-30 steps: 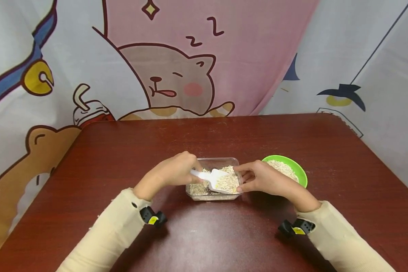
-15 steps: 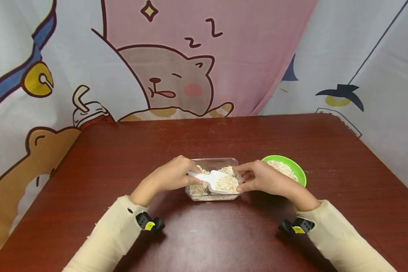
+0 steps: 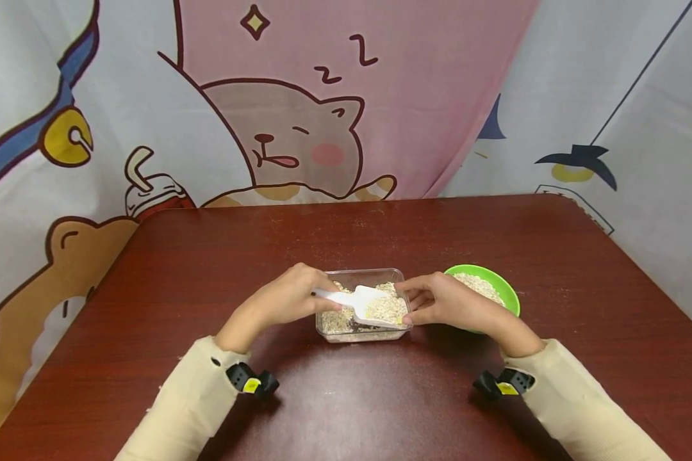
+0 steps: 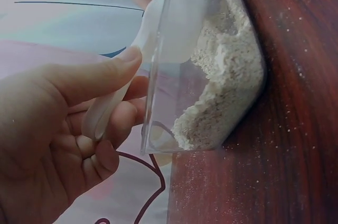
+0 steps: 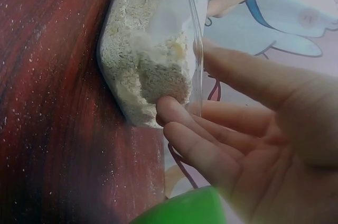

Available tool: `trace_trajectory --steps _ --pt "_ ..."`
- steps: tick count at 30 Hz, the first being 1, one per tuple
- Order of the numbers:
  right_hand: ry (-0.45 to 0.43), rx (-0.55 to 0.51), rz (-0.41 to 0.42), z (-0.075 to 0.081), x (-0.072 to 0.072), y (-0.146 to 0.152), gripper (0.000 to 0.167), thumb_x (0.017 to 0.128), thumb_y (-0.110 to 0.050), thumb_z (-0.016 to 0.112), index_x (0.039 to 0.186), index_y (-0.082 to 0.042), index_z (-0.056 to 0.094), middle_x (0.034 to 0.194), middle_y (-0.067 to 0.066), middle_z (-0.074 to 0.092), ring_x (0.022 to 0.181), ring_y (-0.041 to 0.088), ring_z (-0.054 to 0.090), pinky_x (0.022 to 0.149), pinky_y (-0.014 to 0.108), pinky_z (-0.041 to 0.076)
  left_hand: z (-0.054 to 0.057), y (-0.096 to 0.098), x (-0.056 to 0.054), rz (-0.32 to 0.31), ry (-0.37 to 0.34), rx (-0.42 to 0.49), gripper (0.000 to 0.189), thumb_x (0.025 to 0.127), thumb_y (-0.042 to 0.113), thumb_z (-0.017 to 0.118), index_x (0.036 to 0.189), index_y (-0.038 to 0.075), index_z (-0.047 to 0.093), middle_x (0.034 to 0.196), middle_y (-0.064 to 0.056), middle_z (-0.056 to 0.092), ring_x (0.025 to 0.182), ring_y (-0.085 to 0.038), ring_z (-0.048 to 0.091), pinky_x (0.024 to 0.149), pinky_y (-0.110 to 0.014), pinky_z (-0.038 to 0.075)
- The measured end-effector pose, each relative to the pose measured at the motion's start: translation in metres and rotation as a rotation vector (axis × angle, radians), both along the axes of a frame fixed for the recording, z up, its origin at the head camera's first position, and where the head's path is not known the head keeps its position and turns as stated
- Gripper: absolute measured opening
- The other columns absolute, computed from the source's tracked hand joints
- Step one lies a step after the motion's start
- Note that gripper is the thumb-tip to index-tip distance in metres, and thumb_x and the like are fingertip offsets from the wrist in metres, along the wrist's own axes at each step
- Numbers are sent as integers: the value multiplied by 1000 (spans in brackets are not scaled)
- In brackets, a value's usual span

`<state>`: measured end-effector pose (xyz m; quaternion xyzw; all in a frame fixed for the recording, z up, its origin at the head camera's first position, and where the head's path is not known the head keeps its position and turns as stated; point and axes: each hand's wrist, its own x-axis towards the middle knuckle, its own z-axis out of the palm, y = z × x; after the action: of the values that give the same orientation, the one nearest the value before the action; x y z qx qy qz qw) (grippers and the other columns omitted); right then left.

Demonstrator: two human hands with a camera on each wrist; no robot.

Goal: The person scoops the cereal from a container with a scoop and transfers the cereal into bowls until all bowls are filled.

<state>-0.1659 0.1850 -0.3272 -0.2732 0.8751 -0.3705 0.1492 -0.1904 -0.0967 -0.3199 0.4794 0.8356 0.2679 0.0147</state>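
Note:
My left hand (image 3: pixel 296 294) grips a white scoop (image 3: pixel 362 303) by its handle, thumb on top and fingers curled below, as the left wrist view shows. Oat flakes (image 3: pixel 387 310) fill the scoop's bowl, which hangs over the right part of a clear plastic container (image 3: pixel 363 337). More oats (image 4: pixel 224 84) lie heaped unevenly inside, seen through the wall in the left wrist view. At the container's right end, my right hand (image 3: pixel 444 299) holds it, thumb at the rim and fingertips (image 5: pixel 169 109) against the outer wall.
A green bowl (image 3: pixel 510 296) of oats stands just right of the container, partly behind my right hand. Small crumbs dot the dark red wooden table (image 3: pixel 346 397). A printed cloth (image 3: pixel 300 128) hangs behind the table's far edge.
My left hand has slid slightly left and back along with the scoop's handle; the scoop's bowl stays over the container. The right hand and the container keep their places.

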Motion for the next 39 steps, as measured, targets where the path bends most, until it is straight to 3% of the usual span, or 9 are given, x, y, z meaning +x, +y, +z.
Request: trace_trajectory --steps 8,16,23,30,39 --pt "20 5 -9 5 4 3 51 77 -11 73 121 8 53 99 13 63 86 18 63 73 27 49 3 -5 1 29 -1 26 13 80 13 70 90 6 73 88 -2 68 78 -6 60 69 -22 48" --pt "29 2 -6 12 8 7 51 78 -13 73 121 8 53 101 15 63 86 17 63 72 26 49 5 -8 1 33 -41 46 5 82 14 69 83 9 71 77 4 61 67 -4 51 62 -21 45" --pt "33 -1 -39 20 11 13 49 79 -10 72 121 7 53 99 11 64 87 17 62 74 27 50 6 -10 -1 59 -65 71 11 81 15 69 90 9 73 84 3 65 73 -5 56 66 -22 46" --pt "76 -9 -61 27 13 28 51 79 -13 72 123 6 53 101 15 64 88 19 63 75 31 51 12 -6 -5 85 -68 121 12 81 16 70 90 8 73 85 2 67 74 -6 58 66 -24 46" --pt "137 11 -113 36 16 49 50 79 -17 72 123 1 55 100 8 65 89 17 62 72 27 50 23 2 -13 127 -96 174 11 81 17 70 89 10 73 80 6 65 68 -6 54 62 -25 44"
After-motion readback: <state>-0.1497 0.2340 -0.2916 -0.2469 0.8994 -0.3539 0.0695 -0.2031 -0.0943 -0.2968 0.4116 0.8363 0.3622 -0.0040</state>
